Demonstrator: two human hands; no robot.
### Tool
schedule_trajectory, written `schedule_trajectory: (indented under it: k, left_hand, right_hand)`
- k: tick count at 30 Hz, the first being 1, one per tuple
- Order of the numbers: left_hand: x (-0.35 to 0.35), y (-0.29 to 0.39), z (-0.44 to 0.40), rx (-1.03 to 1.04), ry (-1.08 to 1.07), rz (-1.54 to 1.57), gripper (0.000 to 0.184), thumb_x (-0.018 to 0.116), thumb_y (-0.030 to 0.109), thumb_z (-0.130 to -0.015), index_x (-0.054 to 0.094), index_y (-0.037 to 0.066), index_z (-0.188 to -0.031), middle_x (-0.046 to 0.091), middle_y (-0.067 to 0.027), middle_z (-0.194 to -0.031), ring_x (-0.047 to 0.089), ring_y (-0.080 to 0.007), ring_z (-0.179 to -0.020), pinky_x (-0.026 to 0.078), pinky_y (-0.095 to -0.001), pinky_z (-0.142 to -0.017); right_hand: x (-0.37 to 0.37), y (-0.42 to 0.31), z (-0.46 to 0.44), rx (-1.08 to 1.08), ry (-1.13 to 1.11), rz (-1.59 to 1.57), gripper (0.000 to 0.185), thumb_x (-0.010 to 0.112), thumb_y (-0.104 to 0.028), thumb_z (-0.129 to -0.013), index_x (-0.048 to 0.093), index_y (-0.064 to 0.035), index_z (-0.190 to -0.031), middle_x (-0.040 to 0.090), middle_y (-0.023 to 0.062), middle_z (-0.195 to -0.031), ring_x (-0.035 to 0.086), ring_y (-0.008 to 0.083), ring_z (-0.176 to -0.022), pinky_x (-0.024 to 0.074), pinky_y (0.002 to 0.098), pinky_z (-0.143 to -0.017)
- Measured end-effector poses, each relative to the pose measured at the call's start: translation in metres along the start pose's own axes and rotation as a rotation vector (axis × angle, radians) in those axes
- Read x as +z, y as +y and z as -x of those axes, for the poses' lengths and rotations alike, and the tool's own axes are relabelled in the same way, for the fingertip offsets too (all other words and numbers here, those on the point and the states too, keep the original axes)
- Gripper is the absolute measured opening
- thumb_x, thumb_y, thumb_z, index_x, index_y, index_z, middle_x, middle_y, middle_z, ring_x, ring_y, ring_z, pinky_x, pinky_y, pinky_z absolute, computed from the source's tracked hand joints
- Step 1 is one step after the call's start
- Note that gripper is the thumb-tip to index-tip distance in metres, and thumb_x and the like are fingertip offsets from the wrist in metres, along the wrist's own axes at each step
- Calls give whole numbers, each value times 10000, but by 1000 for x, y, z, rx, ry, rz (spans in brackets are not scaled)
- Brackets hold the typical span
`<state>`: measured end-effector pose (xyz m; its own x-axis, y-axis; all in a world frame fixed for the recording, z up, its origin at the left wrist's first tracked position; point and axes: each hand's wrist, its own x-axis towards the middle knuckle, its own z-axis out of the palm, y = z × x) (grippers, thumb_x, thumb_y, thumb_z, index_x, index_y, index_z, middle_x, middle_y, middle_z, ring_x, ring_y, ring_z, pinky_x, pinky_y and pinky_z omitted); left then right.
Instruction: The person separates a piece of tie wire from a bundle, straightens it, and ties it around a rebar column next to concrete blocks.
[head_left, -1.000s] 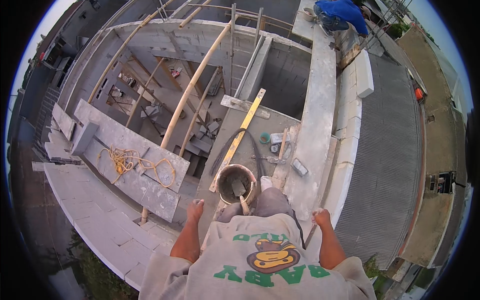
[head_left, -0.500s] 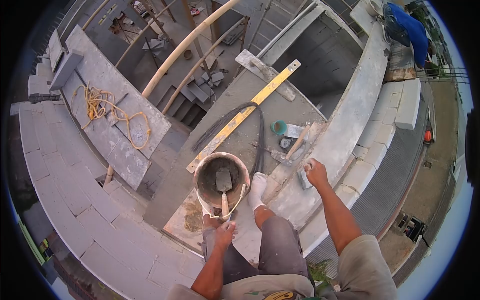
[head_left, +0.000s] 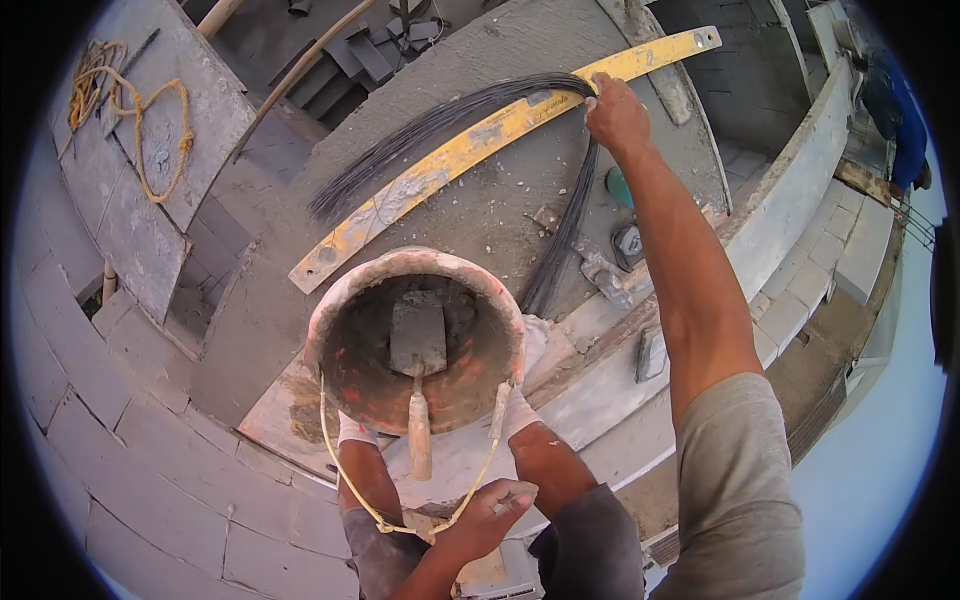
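Observation:
My right hand reaches far forward, its fingers closed at the bend of a bundle of dark wires, where the bundle crosses a yellow level. Near my knees, my left hand is closed beside the handle of a bucket; whether it holds anything is hard to make out. The bucket stands between my feet with grey mortar inside. A trowel rests in it, blade on the mortar and wooden grip over the near rim.
Yellow rope lies on a board at left, beside an open drop. A hammer, a tape measure and a green cup are right of the wires. A person in blue is at far right.
My right hand has moved forward from beside the grey block to the wires and closed there. The view has come lower and closer, so the bucket looks larger. My left hand stays near the bucket.

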<state>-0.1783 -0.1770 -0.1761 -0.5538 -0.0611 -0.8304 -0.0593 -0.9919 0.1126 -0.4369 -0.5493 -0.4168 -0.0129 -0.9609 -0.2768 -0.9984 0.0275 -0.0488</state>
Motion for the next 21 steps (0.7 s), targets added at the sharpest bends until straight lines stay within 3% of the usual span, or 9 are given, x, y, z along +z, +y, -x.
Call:
schedule_trajectory:
  k: [2, 5, 12, 14, 21]
  left_hand:
    - [-2, -7, 0, 165, -10, -117, 429, 534, 370, -950, 589, 2, -1162, 615, -112, -1104, 580, -168, -994, 454, -305, -860]
    - [-3, -2, 2, 156, 4, -106, 387, 537, 331, -957, 596, 2, -1152, 623, -100, -1077, 575, -155, -983, 440, -292, -871]
    - [4, -3, -6, 91, 44, -20, 404, 535, 360, -955, 591, 7, -1142, 620, -81, -1093, 578, -149, -1024, 437, -295, -909]
    - [7, -9, -10, 95, 63, 57, 433, 549, 374, -936, 603, -15, -1118, 628, -120, -1081, 576, -185, -1025, 437, -321, -913]
    - [4, -9, -18, 86, 119, -112, 415, 521, 381, -957, 600, 10, -1127, 620, -85, -1089, 573, -139, -965, 456, -281, -851]
  right_hand:
    - [12, 0, -14, 3, -22, 34, 378, 567, -137, -834, 533, -66, -1204, 604, 183, -1128, 581, 324, -1075, 464, 427, -909]
    - [15, -1, -19, 14, -73, 49, 414, 564, -112, -809, 543, -51, -1217, 635, 192, -1109, 597, 312, -1069, 469, 405, -914]
    - [-17, 1, -17, -67, -158, 74, 287, 564, -91, -784, 654, -69, -1055, 661, 210, -967, 641, 357, -927, 506, 434, -825]
    - [-13, 7, -14, -77, -122, 12, 282, 561, -85, -779, 662, -79, -1042, 660, 214, -964, 643, 358, -917, 508, 438, -819]
    - [-37, 0, 0, -101, -108, -32, 290, 675, -235, -784, 648, -80, -1028, 669, 182, -935, 632, 354, -932, 496, 431, -826]
